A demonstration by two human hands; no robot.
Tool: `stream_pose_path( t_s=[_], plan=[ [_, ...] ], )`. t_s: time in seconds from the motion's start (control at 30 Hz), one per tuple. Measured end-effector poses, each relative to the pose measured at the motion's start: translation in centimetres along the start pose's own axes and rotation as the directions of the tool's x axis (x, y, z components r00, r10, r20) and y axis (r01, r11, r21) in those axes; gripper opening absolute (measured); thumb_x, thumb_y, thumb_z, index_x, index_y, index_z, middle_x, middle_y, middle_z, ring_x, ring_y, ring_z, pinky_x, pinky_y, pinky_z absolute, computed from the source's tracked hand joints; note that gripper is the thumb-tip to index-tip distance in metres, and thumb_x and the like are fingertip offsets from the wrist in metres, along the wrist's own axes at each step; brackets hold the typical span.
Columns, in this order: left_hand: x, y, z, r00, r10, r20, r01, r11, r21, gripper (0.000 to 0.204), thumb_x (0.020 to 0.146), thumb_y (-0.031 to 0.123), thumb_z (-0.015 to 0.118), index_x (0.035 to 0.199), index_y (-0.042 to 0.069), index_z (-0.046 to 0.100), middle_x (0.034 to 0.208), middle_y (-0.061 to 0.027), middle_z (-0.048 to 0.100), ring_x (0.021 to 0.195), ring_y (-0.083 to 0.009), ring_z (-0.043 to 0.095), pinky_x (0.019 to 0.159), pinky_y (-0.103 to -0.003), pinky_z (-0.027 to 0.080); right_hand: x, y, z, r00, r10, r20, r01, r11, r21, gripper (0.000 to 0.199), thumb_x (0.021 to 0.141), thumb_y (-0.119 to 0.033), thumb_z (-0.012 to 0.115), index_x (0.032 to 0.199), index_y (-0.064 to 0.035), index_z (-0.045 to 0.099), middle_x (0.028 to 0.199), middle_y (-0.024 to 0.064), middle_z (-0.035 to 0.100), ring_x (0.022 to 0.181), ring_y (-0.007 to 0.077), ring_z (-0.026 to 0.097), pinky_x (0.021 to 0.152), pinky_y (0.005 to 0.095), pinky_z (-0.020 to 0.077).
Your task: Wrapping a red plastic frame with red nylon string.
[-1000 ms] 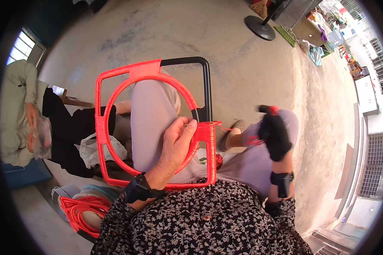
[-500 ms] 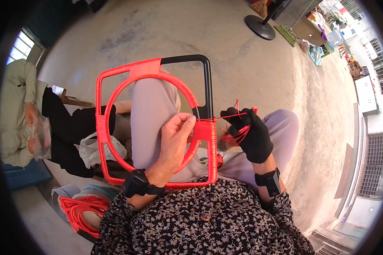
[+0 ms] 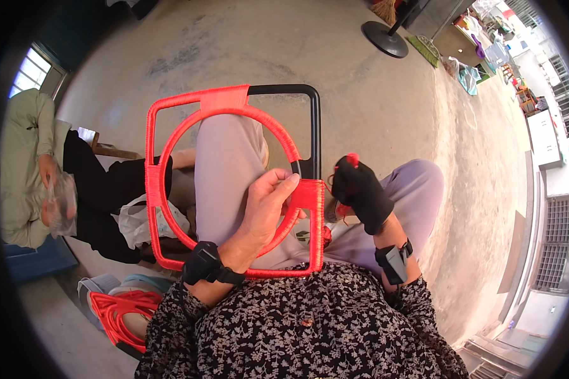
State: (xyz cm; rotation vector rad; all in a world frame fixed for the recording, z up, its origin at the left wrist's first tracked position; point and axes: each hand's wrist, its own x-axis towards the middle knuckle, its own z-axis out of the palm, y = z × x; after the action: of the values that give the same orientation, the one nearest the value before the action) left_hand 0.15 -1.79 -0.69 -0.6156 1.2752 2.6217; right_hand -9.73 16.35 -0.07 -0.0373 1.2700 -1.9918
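My left hand (image 3: 267, 205) pinches a square frame with a round inner ring (image 3: 224, 99) at its right side, thumb on the joint between ring and outer bar. Red cord is wound tightly over most of this frame; its upper right corner (image 3: 316, 114) shows bare black. The frame leans over my left knee and lap. To its right, my right hand (image 3: 363, 197) wears a black glove and is closed on red cord (image 3: 352, 160). Some red strands show below that hand, and a thin one runs near the frame's edge. The gloved fingers are partly hidden.
Another red-wrapped frame (image 3: 125, 309) lies at my lower left beside pale items. A seated person (image 3: 28, 164) at the left handles a clear plastic bag (image 3: 62, 202). A white bag (image 3: 148, 221) sits near. A round black stand base (image 3: 385, 39) and green broom (image 3: 425, 50) stand far right.
My right hand has turned over, and the cord that stretched taut to the frame is now slack. The frame has shifted slightly right; my left hand still grips it.
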Motion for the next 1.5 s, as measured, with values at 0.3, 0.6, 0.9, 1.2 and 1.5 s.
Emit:
stream_pose_path(
  t_s=[0.3,0.6,0.9,1.2,1.5],
  plan=[
    [-0.3,-0.6,-0.1,1.000,0.014,0.000,-0.014,1.000,0.010,0.017,0.097,0.024,0.052,0.091,0.008,0.054,0.074,-0.0034,0.062,0.053,-0.0117,0.059,0.048,-0.024,0.050,-0.9,0.3,2.0,0.992,0.061,-0.113,-0.118,0.778,-0.617,0.020,0.090,-0.024,0.059,0.082,-0.0055,0.055,0.059,-0.0040,0.047,0.055,0.0034,0.044,0.049,0.0231,0.0360],
    [-0.1,-0.8,-0.1,0.998,0.055,0.001,-0.055,0.998,0.025,0.017,0.096,0.021,0.054,0.087,0.007,0.056,0.074,-0.0021,0.062,0.058,-0.0091,0.059,0.050,-0.021,0.048,-1.9,-0.5,-0.5,0.950,0.102,-0.295,-0.085,0.994,0.070,0.023,0.092,-0.027,0.056,0.100,-0.0059,0.060,0.085,0.0048,0.062,0.068,0.0148,0.062,0.056,0.0267,0.0448],
    [0.0,0.1,0.4,0.990,0.128,-0.054,-0.128,0.992,0.009,0.031,0.101,0.029,0.041,0.116,0.004,0.053,0.101,-0.0043,0.062,0.086,-0.0087,0.059,0.068,-0.023,0.050,0.1,-2.5,0.5,0.550,-0.812,0.197,0.153,-0.134,-0.979,0.016,0.084,-0.011,0.060,0.099,-0.0040,0.062,0.086,0.0099,0.064,0.068,0.0214,0.063,0.064,0.0328,0.0508],
    [0.3,-1.2,-0.6,0.948,0.290,-0.133,-0.279,0.956,0.093,0.012,0.094,0.006,0.054,0.105,0.003,0.057,0.094,0.0001,0.062,0.081,-0.0065,0.058,0.073,-0.023,0.049,-1.5,-2.6,5.7,0.673,-0.703,0.229,0.419,0.108,-0.901,0.022,0.081,-0.014,0.069,0.098,-0.0032,0.062,0.083,0.0080,0.065,0.080,0.0197,0.065,0.070,0.0315,0.0524],
    [0.8,-1.4,-0.5,0.984,0.174,-0.033,-0.173,0.984,0.032,0.014,0.094,0.005,0.052,0.106,0.001,0.058,0.094,-0.0016,0.063,0.081,-0.0062,0.058,0.075,-0.021,0.048,0.8,1.7,0.6,0.994,0.068,0.081,-0.009,0.820,-0.573,0.025,0.088,-0.018,0.063,0.107,-0.0014,0.064,0.083,0.0010,0.064,0.073,0.0074,0.058,0.066,0.0245,0.0485]
  ],
)
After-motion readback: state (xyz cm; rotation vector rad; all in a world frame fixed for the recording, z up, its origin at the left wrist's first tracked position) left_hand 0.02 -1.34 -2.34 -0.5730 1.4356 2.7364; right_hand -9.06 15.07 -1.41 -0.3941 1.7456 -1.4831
